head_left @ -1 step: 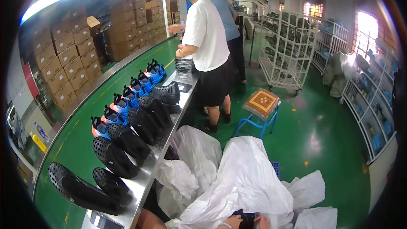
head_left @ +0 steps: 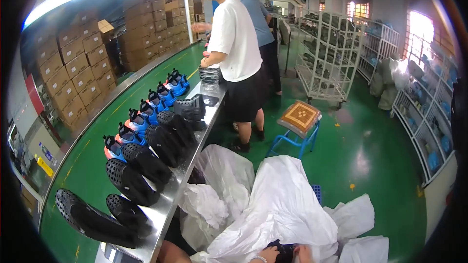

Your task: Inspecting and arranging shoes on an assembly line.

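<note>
At the lower edge my left hand (head_left: 266, 254), with a beaded bracelet at its wrist, is closed on a dark item (head_left: 282, 252), too cut off to name. My right hand (head_left: 303, 253) is at the item's right side, its fingers bent in against it. Both hands are low against a large white sack (head_left: 282, 195), which drapes up in front of them. To the left, black clogs with round holes (head_left: 130, 180) stand along a metal ledge (head_left: 168, 202).
Blue sneakers (head_left: 138, 122) line the green belt (head_left: 78, 165) beyond the clogs. A co-worker in a white top (head_left: 236, 39) stands by the ledge's far end. A blue stool with a patterned cushion (head_left: 299, 117), white rack carts (head_left: 324, 58) and more white sacks (head_left: 351, 216) are to the right.
The whole view has shifted very slightly. My hands keep their places on the dark item.
</note>
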A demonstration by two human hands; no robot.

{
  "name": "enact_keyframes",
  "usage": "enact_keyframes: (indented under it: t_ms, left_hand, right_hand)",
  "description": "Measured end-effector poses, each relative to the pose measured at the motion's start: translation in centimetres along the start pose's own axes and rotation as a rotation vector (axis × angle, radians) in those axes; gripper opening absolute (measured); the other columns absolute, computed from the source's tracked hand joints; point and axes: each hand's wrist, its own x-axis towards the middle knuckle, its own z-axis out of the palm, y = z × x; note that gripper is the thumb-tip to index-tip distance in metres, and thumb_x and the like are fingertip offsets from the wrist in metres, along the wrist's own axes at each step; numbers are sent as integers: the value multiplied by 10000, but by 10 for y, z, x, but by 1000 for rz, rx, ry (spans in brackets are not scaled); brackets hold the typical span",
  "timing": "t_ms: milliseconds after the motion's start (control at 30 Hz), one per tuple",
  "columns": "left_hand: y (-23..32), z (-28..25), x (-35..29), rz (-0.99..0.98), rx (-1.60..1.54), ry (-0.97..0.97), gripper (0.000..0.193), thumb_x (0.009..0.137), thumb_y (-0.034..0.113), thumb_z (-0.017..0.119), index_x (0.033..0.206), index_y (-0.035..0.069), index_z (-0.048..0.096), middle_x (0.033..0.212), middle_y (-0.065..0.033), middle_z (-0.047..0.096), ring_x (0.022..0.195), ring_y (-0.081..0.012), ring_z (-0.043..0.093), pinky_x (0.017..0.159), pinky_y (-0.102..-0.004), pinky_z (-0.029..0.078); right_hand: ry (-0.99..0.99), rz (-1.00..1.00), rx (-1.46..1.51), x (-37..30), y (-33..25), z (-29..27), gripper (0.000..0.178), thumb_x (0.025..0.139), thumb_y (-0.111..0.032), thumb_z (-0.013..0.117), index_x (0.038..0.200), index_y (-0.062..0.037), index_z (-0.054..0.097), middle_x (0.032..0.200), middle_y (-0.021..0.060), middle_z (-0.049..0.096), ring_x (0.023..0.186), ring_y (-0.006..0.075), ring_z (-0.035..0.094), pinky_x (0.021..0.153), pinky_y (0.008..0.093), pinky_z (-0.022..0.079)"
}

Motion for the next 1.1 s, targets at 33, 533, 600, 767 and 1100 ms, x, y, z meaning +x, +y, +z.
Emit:
enact_keyframes:
  t_ms: [33,533,600,767,1100]
  left_hand:
    - [-1,3,1,4,8,-9,279,863,158,517,1083,131,686,1272,-123,566,1156,-297,563,989,-415,456]
    - [1,4,-20,27,174,-105,292,867,312,558,1089,174,687,1245,-69,611,1175,-301,544,982,-505,423]
    - [1,4,-21,21,176,-135,300,866,316,558,1094,167,685,1252,-78,607,1158,-304,557,982,-502,426]
    - [10,-17,-26,20,122,-175,316,872,326,540,1107,166,678,1275,-101,594,1098,-319,596,973,-484,440]
    - [12,-40,-34,-405,-439,61,549,958,462,427,1323,61,514,1340,-241,531,1165,-392,577,1022,-470,418]
  right_hand:
    - [9,3,17,0,5,-4,567,852,-466,696,1291,-118,609,1123,211,682,1080,220,657,919,414,493]
    - [133,-14,258,13,24,-11,573,862,-455,681,1286,-81,596,1152,205,662,1101,238,633,941,410,474]
    - [120,-25,269,21,24,-18,573,863,-454,680,1286,-76,594,1156,204,660,1104,241,629,944,409,472]
    - [85,-64,293,52,14,-33,576,866,-450,675,1284,-64,590,1166,202,653,1111,247,621,951,408,466]
    - [39,-88,336,77,-8,-63,581,873,-444,665,1281,-39,581,1186,198,640,1125,259,605,966,406,453]
